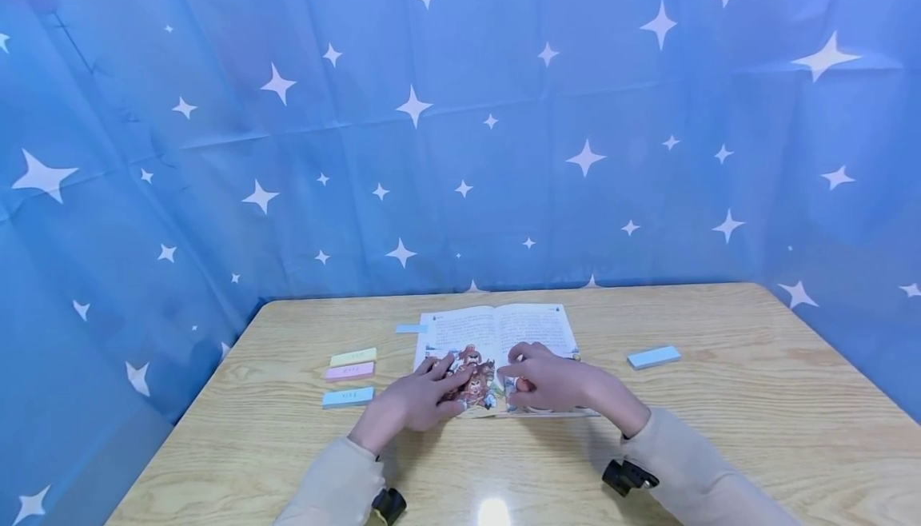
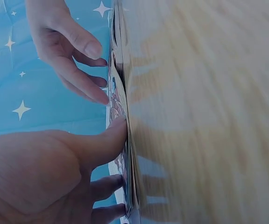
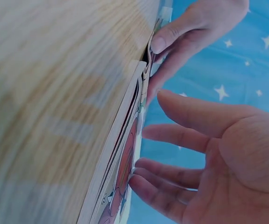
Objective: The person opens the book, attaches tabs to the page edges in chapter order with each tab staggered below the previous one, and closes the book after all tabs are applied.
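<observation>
An illustrated book (image 1: 528, 322) lies open on the table, text above and coloured cartoon figures below. On its left page rests my left hand (image 1: 424, 394), fingers spread and thumb at the lower edge. My right hand (image 1: 550, 382) is over the right page near the centre fold, its fingers loosely bent. Seen from the right wrist, the right fingertips (image 3: 141, 170) touch or hover just off the page, with nothing gripped. In the left wrist view the left thumb (image 2: 109, 140) presses at the book's edge. A blue sticky tab (image 1: 410, 328) juts out from the book's left side.
Left of the book lie a yellow sticky-note pad (image 1: 353, 356), a pink pad (image 1: 350, 371) and a blue pad (image 1: 348, 397). Another blue pad (image 1: 653, 357) lies to the right. Behind the wooden table (image 1: 755, 366) hangs a blue star-patterned curtain (image 1: 504, 150).
</observation>
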